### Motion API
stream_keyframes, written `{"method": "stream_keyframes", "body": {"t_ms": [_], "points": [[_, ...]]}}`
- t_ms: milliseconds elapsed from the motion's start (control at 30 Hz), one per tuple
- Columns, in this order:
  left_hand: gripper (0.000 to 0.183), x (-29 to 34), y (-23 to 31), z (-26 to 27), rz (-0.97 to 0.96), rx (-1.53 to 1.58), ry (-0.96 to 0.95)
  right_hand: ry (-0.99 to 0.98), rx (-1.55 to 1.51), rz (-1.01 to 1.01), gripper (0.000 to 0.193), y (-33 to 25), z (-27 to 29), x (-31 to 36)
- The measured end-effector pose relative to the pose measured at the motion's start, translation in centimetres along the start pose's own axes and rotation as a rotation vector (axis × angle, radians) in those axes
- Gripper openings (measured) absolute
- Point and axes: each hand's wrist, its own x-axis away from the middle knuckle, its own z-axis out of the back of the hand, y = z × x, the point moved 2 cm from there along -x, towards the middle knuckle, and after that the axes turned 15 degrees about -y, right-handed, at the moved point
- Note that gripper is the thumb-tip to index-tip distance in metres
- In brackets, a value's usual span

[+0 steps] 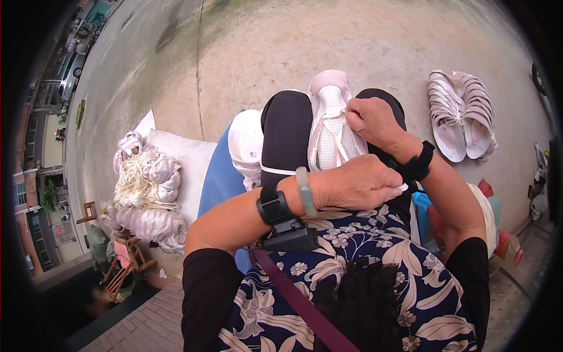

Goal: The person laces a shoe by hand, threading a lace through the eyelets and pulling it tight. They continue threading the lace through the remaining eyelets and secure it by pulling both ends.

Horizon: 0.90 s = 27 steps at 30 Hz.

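Note:
A white and pink mesh sneaker upper stands between my knees, its toe pointing away from me. My right hand is closed in a pinch at the right side of its lacing area; the fingertips are partly hidden against it. Nearer to me, my left hand reaches across from the left, fingers closed, with a small white end showing at the fingertips that looks like a shoelace. A white lace stretches across my left thigh toward the upper. Beside that thigh rests another white upper.
Bundled uppers and cream laces are heaped on a white surface at left. Several nested pale pink uppers lie on the concrete at right. A wooden stool stands lower left. Near my right elbow is a plastic bottle.

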Motion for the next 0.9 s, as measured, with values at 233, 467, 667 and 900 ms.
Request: {"method": "stream_keyframes", "body": {"t_ms": [233, 467, 667, 900], "points": [[0.024, 0.3, -0.4, -0.3, -0.005, 0.036, 0.021, 0.139, 0.405, 0.128, 0.011, -0.3, 2.0, -0.3], [0.022, 0.1, -0.6, -0.3, -0.025, -0.006, 0.035, 0.036, 0.136, 0.031, 0.012, -1.0, 2.5, 0.1], [0.021, 0.1, -0.8, -0.6, -0.056, -0.055, 0.055, 0.045, 0.406, 0.386, 0.008, -3.4, 1.3, -1.2], [0.023, 0.8, -0.9, -0.9, -0.05, -0.052, 0.068, -0.198, 0.743, 0.335, 0.008, -5.0, 0.1, -2.6]]}}
